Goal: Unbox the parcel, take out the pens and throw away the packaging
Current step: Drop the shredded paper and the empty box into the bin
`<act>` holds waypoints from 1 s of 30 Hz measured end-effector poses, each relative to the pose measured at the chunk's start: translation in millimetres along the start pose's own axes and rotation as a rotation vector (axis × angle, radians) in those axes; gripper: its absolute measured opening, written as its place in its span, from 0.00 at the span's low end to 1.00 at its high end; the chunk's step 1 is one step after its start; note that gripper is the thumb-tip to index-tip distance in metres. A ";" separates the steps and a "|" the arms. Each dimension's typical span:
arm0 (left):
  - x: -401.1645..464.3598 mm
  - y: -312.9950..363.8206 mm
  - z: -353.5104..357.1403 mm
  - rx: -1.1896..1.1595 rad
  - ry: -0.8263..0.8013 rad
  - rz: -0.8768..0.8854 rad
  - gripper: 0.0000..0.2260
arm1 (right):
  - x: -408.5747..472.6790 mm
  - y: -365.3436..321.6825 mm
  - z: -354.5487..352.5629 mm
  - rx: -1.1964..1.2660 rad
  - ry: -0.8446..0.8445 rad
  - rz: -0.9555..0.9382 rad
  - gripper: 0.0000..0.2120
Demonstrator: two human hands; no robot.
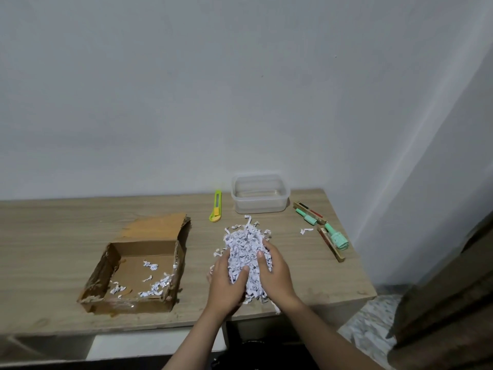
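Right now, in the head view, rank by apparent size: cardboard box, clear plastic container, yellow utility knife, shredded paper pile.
1. cardboard box
2. shredded paper pile, partly covered by both hands
3. clear plastic container, farther away, so unsure against the pile
4. yellow utility knife

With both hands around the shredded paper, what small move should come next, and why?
Probably lift the gathered white shredded paper filling off the wooden table to discard it. The left hand and right hand already cup the pile, the green-capped pens lie out at the right, and the open cardboard box holds only scraps.
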State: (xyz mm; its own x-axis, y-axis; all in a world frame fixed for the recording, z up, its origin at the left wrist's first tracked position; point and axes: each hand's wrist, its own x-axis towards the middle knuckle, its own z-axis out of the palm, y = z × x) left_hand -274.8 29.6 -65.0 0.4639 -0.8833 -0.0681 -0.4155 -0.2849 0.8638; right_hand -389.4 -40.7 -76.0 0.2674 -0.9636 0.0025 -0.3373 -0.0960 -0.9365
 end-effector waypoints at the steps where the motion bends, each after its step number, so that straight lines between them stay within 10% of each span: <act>1: 0.8 4.6 2.2 -0.111 0.013 -0.025 0.30 | -0.7 -3.1 3.2 0.056 0.010 0.021 0.18; 9: -1.8 50.0 17.5 -0.615 0.067 -0.149 0.20 | 0.0 -24.6 13.5 0.375 0.124 0.115 0.13; 30: -64.9 61.5 23.1 -0.724 0.046 -0.084 0.18 | -67.9 -38.4 -9.5 0.509 0.313 0.066 0.10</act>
State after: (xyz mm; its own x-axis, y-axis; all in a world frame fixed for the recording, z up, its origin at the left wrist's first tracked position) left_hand -348.5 60.8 -18.9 0.5102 -0.8484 -0.1410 0.2366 -0.0192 0.9714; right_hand -403.2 26.1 -36.8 -0.0440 -0.9985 -0.0310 0.1509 0.0241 -0.9883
